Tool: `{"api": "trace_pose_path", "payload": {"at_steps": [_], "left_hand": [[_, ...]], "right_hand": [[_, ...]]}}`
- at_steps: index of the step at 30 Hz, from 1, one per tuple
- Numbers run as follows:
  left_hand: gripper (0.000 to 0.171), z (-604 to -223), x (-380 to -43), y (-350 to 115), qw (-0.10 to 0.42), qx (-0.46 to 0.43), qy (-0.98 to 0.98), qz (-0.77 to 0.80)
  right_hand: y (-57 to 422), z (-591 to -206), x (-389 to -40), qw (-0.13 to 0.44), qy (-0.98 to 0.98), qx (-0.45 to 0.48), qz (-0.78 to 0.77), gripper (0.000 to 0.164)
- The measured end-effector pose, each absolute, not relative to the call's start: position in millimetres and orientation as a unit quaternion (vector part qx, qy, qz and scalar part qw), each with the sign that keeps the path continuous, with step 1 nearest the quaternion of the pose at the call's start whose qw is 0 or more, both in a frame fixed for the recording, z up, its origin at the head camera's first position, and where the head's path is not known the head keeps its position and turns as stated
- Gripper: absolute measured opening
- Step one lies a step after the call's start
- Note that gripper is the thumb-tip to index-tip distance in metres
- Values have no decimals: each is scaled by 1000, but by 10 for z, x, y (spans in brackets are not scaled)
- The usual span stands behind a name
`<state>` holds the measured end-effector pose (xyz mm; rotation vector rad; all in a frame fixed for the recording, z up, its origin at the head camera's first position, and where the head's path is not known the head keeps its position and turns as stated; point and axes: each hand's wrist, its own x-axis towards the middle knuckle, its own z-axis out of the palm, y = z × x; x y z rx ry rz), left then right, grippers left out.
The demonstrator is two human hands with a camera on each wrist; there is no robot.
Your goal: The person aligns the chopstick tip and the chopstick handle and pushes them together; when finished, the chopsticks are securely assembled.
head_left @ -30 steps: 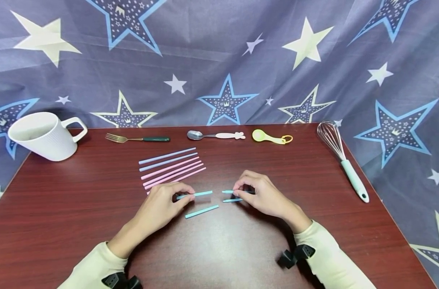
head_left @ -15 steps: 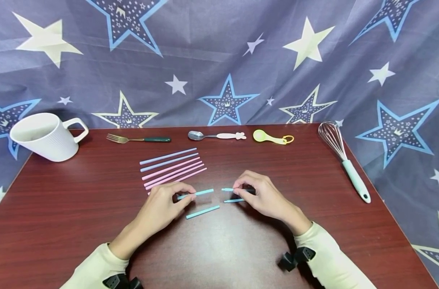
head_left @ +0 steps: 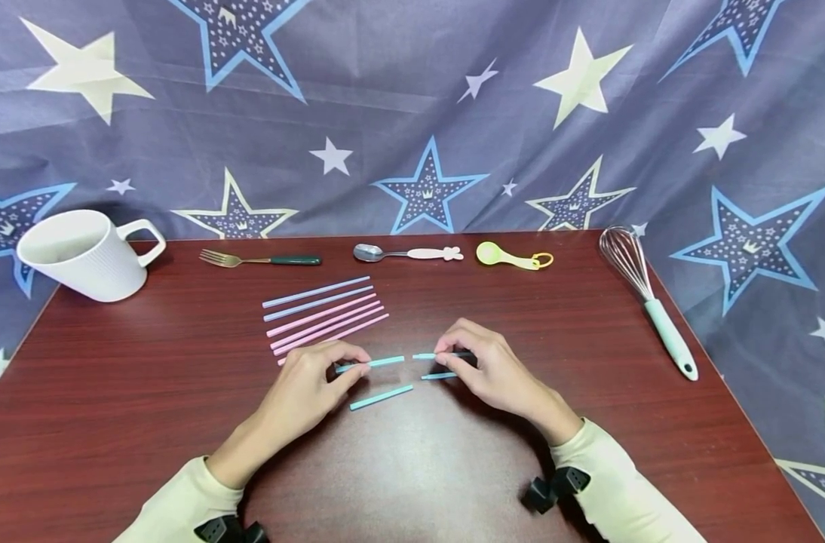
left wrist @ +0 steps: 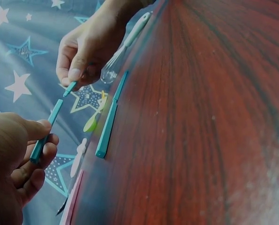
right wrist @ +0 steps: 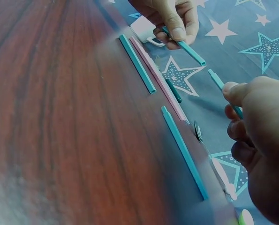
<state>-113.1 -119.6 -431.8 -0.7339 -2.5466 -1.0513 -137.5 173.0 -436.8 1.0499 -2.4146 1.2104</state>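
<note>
My left hand (head_left: 311,379) pinches a teal stick section (head_left: 387,361) between thumb and fingers; its hollow end points right. Opposite it, my right hand (head_left: 489,366) pinches another teal stick section (head_left: 422,356), whose narrower, stepped tip faces that hollow end. A small gap separates the two ends, and both pieces are raised off the table in the wrist views. Below them lie two more teal pieces: a hollow section (right wrist: 138,65) on the left, and a section with a stepped tip (right wrist: 184,154) on the right, partly hidden by my right hand in the head view.
Two blue sticks (head_left: 317,292) and several pink sticks (head_left: 327,324) lie behind my left hand. Along the table's back edge are a white mug (head_left: 90,256), a fork (head_left: 259,261), a spoon (head_left: 407,254), a yellow measuring spoon (head_left: 513,256) and a whisk (head_left: 646,302).
My right hand has moved slightly left with its teal section, and my left hand has shifted slightly right. The gap between the two held ends has narrowed.
</note>
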Motion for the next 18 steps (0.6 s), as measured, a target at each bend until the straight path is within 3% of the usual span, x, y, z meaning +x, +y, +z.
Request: {"api": "trace_pose_path", "payload": {"at_steps": [18], "left_hand": [[7, -4288, -1101, -1167, 140, -255, -885, -364]], "right_hand": [[1688, -4355, -1346, 125, -819, 367, 422, 11]]}}
